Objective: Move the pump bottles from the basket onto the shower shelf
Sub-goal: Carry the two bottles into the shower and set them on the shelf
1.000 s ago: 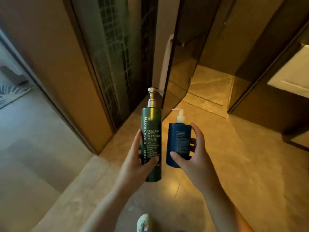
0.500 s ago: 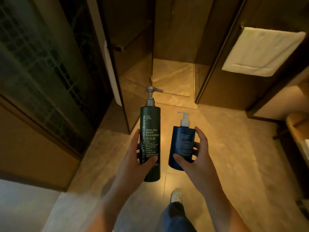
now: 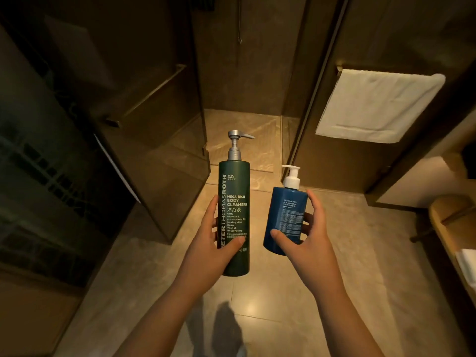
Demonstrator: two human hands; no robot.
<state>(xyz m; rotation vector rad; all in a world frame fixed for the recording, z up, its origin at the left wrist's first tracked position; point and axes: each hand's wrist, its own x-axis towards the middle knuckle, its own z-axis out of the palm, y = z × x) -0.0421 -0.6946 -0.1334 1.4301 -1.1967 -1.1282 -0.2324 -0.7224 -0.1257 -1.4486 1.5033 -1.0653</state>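
My left hand (image 3: pixel 208 243) grips a tall dark green pump bottle (image 3: pixel 235 199) with a silver pump, held upright at the centre of the view. A shorter blue pump bottle (image 3: pixel 287 215) with a white pump is held upright in my right hand (image 3: pixel 306 238), just right of the green one. Both bottles hang in the air above the tiled floor, in front of the open shower stall (image 3: pixel 242 135). No basket and no shower shelf are in view.
An open glass shower door (image 3: pixel 154 140) with a bar handle stands at the left of the stall entrance. A white towel (image 3: pixel 376 104) hangs on the glass panel at the right. A wooden stool or bench edge (image 3: pixel 448 215) sits at far right. Beige floor tiles (image 3: pixel 257 305) lie below.
The view has swung right and forward, bringing the shower entrance to the centre and closer. Both hands keep the same hold on the bottles.
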